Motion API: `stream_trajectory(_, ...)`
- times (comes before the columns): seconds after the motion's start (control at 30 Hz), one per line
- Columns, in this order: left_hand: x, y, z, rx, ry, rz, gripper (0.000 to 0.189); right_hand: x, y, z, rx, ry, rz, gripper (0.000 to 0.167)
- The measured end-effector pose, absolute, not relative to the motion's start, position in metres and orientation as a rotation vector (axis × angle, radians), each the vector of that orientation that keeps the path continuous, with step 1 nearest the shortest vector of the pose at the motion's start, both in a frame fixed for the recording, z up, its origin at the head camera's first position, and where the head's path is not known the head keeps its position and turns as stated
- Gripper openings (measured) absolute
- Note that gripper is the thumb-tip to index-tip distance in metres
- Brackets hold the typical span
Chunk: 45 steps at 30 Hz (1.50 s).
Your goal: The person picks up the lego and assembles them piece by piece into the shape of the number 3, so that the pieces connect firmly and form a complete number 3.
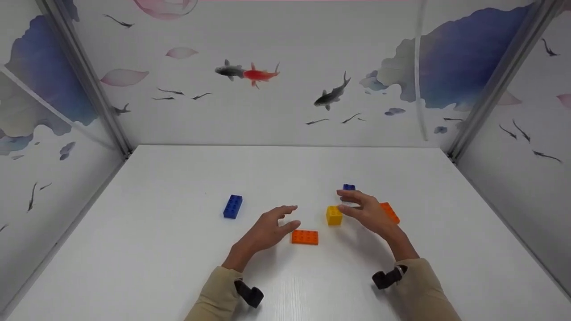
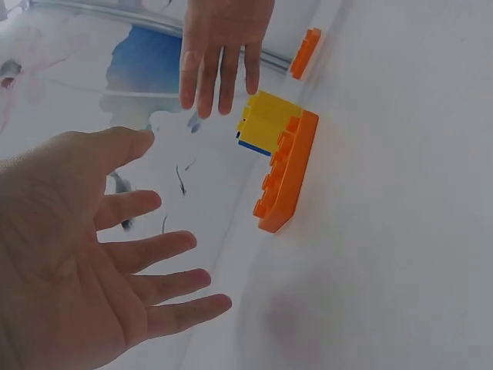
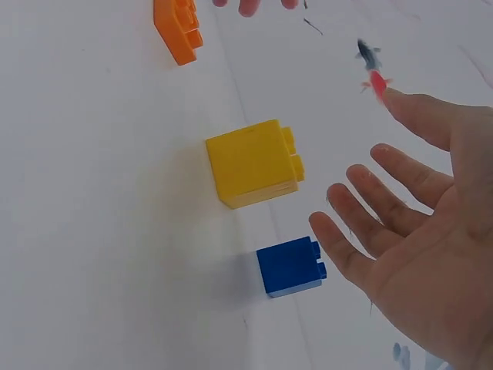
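My left hand [image 1: 267,228] hovers over the table with its fingers spread, and nothing is in it. Just right of its thumb lies a flat orange building brick [image 1: 305,237]. My right hand [image 1: 366,213] is also raised and holds nothing, its fingers extended. Near its thumb in the head view stands a yellow building brick [image 1: 333,216]; the right wrist view shows this yellow brick [image 3: 254,163] apart from the hand. Behind the right fingers is a small blue brick [image 3: 290,267], partly hidden in the head view. A second orange brick [image 1: 390,212] lies partly covered beyond the right hand.
A longer blue brick [image 1: 233,206] lies on the white table [image 1: 178,267], left of the left hand. White panels with painted fish and petals [image 1: 276,116] enclose the table at the back and both sides.
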State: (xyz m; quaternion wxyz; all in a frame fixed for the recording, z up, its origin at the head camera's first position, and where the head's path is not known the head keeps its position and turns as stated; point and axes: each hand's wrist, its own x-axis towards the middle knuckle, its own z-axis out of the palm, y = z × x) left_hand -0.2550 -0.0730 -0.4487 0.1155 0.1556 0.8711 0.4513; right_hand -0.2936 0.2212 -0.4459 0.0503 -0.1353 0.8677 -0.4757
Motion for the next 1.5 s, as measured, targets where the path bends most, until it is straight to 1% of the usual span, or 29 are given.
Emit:
stream_trajectory(0.27,-0.258,-0.069,-0.453,0.424,2.452,1.394,0.049,-0.296,0.226,-0.458,-0.332,2.542,-1.459,0.058)
stream_trajectory(0.47,-0.257,-0.064,-0.462,0.403,2.44,1.398,0.05,-0.296,0.229,-0.465,-0.286,2.506,-1.448,0.057)
stream_trajectory(0.83,-0.263,-0.058,-0.473,0.333,2.451,1.451,0.047,-0.297,0.22,-0.47,-0.211,2.577,-1.43,0.048)
stream_trajectory(1.03,-0.262,-0.057,-0.474,0.289,2.433,1.494,0.045,-0.297,0.216,-0.467,-0.157,2.592,-1.416,0.044)
stream_trajectory(1.2,-0.262,-0.055,-0.475,0.243,2.451,1.481,0.044,-0.295,0.212,-0.46,-0.141,2.584,-1.428,0.044)
stream_trajectory(1.5,-0.262,-0.055,-0.475,0.202,2.454,1.486,0.041,-0.288,0.197,-0.447,-0.268,2.602,-1.43,0.042)
